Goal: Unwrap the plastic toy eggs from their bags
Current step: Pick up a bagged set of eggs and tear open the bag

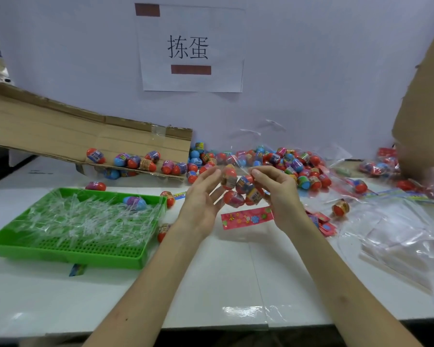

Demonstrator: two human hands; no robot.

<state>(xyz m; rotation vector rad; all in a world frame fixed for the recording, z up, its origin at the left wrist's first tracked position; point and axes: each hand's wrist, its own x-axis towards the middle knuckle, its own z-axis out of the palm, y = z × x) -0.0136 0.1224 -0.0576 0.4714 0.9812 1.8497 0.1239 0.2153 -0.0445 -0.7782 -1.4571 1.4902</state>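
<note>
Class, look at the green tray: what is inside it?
The tray holds a heap of clear plastic strips with one blue-and-purple egg on top. Anything beneath the heap is covered.

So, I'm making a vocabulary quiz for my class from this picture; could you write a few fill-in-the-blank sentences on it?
1. The right hand pinches a clear bag filled with toy ____.
2. The tray holding the plastic strips is coloured ____.
3. Inside the tray lies just ____ egg.

Missing words: eggs; green; one.
</note>
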